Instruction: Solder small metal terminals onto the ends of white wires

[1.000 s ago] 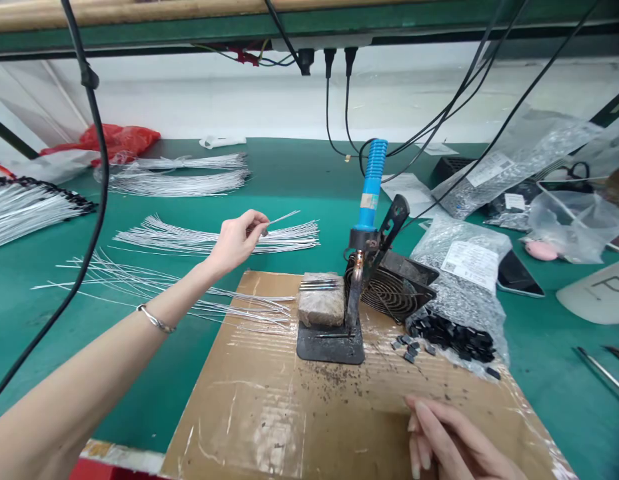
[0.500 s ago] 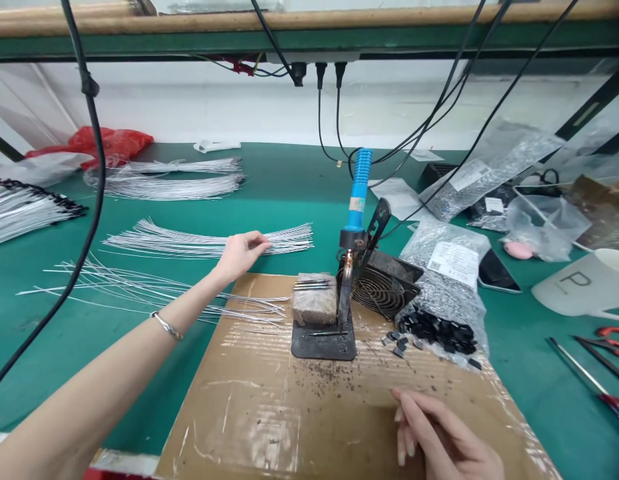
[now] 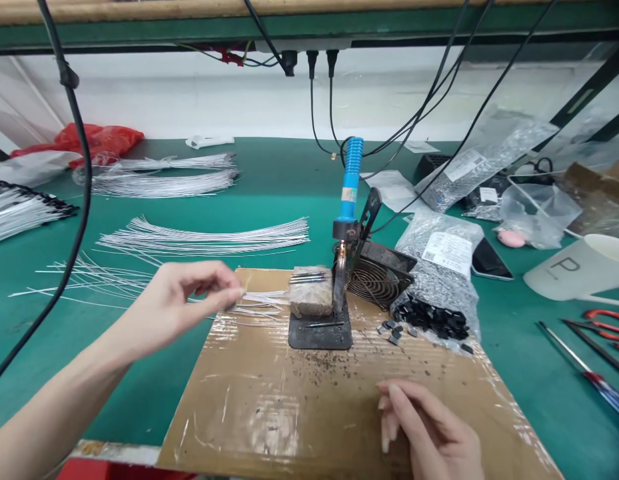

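My left hand [image 3: 186, 297] hovers over the left edge of the cardboard sheet [image 3: 309, 413], its fingers pinched on a thin white wire [image 3: 262, 297] that points toward the brown block [image 3: 310, 300] on the black stand [image 3: 320, 332]. A blue-handled soldering iron [image 3: 350, 179] stands upright in that stand. My right hand [image 3: 429, 433] rests at the cardboard's near right, fingers curled down on it, and I cannot make out whether they hold anything. Small black parts [image 3: 429, 323] spill from a plastic bag just behind it.
Bundles of white wires [image 3: 204, 237] lie fanned on the green table [image 3: 269, 177] to the left and far left. A small fan [image 3: 376, 280] sits behind the stand. Bags of parts [image 3: 482, 163], a white cup [image 3: 579, 270] and red-handled tools [image 3: 602, 320] crowd the right side. Black cables [image 3: 74, 153] hang down.
My left hand drew back from the wire bundle on the table toward me and now holds a wire over the cardboard's left edge. My right hand stayed in place.
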{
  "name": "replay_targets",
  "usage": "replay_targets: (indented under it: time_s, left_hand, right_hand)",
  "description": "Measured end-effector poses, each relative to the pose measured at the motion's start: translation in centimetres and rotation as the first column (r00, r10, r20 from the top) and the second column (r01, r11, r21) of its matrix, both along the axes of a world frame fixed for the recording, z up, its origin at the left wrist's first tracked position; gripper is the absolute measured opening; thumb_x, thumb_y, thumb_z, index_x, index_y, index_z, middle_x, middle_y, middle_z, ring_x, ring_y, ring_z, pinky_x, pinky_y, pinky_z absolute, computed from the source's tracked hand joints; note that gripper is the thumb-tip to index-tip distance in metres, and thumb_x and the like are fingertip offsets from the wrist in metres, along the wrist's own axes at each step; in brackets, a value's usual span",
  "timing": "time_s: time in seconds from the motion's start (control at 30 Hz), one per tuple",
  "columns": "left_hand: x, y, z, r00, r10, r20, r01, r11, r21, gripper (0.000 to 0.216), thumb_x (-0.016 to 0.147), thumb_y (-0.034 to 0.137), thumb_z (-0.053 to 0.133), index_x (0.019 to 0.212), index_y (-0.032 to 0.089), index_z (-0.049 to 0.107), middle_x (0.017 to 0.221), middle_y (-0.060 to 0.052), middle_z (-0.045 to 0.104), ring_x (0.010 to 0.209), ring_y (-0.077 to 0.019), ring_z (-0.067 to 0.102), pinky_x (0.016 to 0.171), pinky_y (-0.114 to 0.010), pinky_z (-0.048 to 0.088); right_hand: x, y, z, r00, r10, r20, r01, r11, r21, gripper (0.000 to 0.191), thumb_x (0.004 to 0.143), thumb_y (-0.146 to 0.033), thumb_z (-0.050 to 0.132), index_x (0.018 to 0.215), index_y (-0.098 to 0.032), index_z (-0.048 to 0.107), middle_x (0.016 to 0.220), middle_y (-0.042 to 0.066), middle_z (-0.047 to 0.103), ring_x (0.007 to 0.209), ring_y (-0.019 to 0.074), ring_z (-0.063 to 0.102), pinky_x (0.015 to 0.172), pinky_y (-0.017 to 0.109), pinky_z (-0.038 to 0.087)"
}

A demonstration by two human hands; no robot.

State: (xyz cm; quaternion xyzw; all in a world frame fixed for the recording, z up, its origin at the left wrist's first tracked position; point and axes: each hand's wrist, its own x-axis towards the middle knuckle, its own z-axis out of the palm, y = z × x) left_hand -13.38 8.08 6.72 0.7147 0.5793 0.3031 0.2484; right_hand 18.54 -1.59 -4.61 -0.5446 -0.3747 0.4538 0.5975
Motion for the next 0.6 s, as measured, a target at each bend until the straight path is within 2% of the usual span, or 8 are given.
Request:
replay_targets:
  time_s: [0.13,0.27,0.43,0.6]
  left_hand:
    - [1.8,-3.9,-2.0,0.99,-0.098,0.1,0.114,0.979,-0.168,0.021,0.091,0.042,0.07,0.075,0.03,0.073,0.067,0.001,0.067,0.061,-0.0168,0.059,0.054,-0.027,0.047]
    - [3.4,-5.4,-3.7,0.98,-0.137,0.144,0.171,0.951,-0.26,0.024,0.094,0.045,0.067,0.076,0.03,0.072,0.066,0.001,0.066,0.06,-0.0166,0.058,0.054,-0.027,0.045]
    - [4.0,-6.0,-4.1,0.976,-0.113,0.187,0.169,0.933,-0.319,0.022,0.093,0.044,0.068,0.077,0.03,0.072,0.065,0.002,0.065,0.06,-0.0168,0.055,0.054,-0.027,0.042]
    - [3.8,-6.1,-4.0,0.967,-0.096,0.236,0.174,0.926,-0.334,0.018,0.09,0.042,0.071,0.077,0.03,0.071,0.064,0.002,0.063,0.059,-0.0171,0.055,0.051,-0.027,0.039]
  right_hand:
    - [-2.5,-0.2,1.5,0.971,0.22,-0.099,-0.224,0.974,-0.04,0.03,0.091,-0.046,0.076,0.08,-0.019,0.079,0.067,0.002,0.065,0.044,0.0091,0.055,0.044,0.02,0.045]
    - [-4.1,-0.1,2.0,0.912,0.373,-0.17,-0.383,0.923,-0.031,0.03,0.092,-0.047,0.074,0.087,-0.018,0.075,0.07,0.001,0.065,0.047,0.0076,0.054,0.044,0.016,0.041]
    - [-4.4,-0.1,2.4,0.924,0.343,-0.168,-0.359,0.931,-0.07,0.031,0.09,-0.043,0.078,0.075,-0.017,0.068,0.064,-0.003,0.057,0.043,0.0074,0.051,0.041,0.017,0.042]
    - [-4.1,-0.2,2.4,0.929,0.332,-0.163,-0.348,0.934,-0.076,0.031,0.089,-0.043,0.078,0.073,-0.018,0.067,0.061,-0.004,0.055,0.043,0.009,0.052,0.042,0.019,0.043]
